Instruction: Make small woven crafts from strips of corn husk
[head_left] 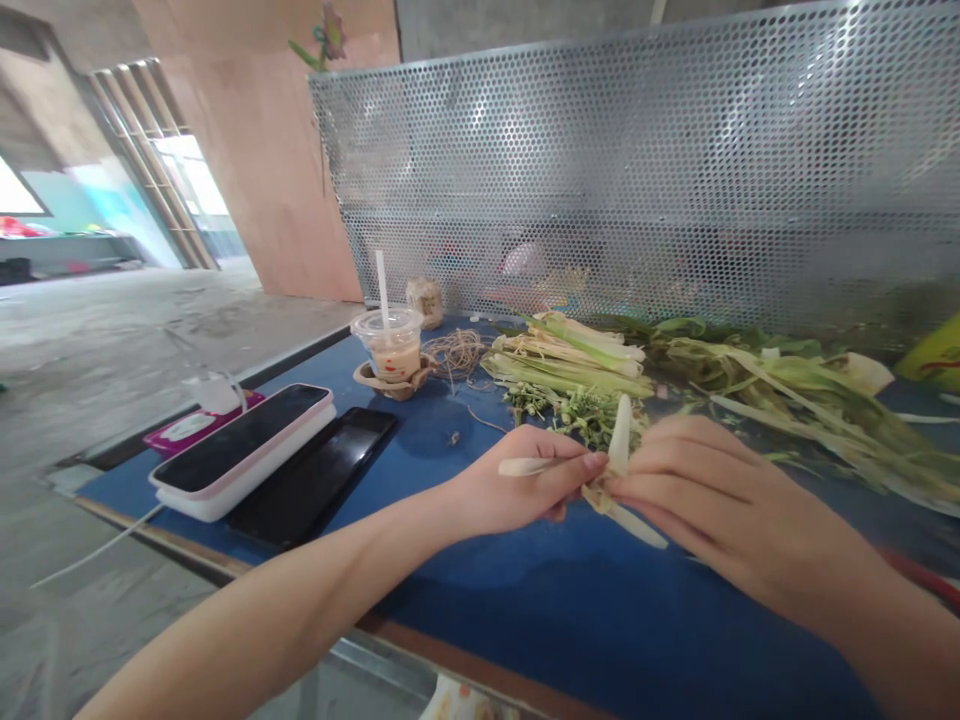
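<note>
Pale cream leaf strips (619,470), narrow and partly folded, are pinched over the blue table (540,610) between both hands. The left hand (517,485) is closed on one strip end; the right hand (697,490) is clamped on the folded middle.

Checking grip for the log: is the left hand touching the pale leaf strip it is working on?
Touching. The head view shows the left hand pinching the pale leaf strip at its fingertips, with the right hand closed on the same piece.

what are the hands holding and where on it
Both hands, left hand and right hand, pinch pale leaf strips where the strips cross, between the fingertips.
</note>
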